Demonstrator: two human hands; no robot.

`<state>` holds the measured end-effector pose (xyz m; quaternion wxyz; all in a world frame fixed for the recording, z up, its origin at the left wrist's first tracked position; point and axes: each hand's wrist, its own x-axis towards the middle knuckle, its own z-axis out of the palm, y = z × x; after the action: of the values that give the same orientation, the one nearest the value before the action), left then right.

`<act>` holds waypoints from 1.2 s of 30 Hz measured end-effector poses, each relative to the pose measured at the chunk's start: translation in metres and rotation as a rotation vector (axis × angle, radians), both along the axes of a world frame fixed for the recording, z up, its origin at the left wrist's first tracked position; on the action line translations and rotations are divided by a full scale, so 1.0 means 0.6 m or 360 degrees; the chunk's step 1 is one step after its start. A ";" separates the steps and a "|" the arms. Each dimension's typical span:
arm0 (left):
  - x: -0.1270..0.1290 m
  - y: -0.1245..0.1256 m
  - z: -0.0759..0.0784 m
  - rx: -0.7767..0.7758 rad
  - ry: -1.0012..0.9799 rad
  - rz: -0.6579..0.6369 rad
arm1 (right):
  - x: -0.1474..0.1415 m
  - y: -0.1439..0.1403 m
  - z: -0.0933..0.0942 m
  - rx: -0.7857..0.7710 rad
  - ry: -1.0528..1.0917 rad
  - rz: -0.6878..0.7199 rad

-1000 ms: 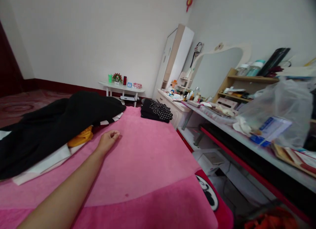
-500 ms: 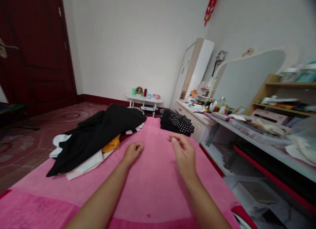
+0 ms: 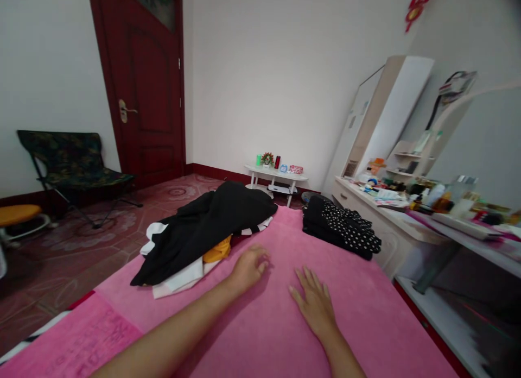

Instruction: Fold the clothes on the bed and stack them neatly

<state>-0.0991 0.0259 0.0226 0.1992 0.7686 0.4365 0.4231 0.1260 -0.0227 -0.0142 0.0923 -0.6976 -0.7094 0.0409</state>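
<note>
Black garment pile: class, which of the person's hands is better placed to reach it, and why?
Probably the left hand: it rests on the pink blanket right beside the pile. The right hand lies flat, farther away.

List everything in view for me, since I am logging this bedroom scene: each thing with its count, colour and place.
blanket: one, pink, spread under both hands
clothes pile: one, black over white and yellow, left of the hands
folded garment: one, black with white dots, far right of the blanket
door: one, dark red, shut, back left
folding chair: one, dark patterned, by the left wall
small table: one, white, at the back wall
dresser: one, pale, cluttered top, right
left hand: one, loosely curled, on the blanket
right hand: one, flat, fingers spread, on the blanket
</note>
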 end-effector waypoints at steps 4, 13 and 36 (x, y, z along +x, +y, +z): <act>-0.100 0.021 0.121 0.0487 0.0044 0.0797 | 0.003 0.006 -0.005 0.0035 0.0035 0.0012; -0.230 0.095 0.129 -0.0243 0.0649 0.1348 | 0.000 0.004 -0.001 0.0093 0.0130 -0.0020; 0.069 -0.186 0.119 0.0004 0.1248 -0.1148 | 0.084 0.022 -0.005 0.0790 0.2829 -0.0624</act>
<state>-0.0578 -0.0858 0.0938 0.1531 0.9706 0.1857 0.0091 0.1763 -0.0096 -0.0170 0.7507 -0.4780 -0.2374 0.3893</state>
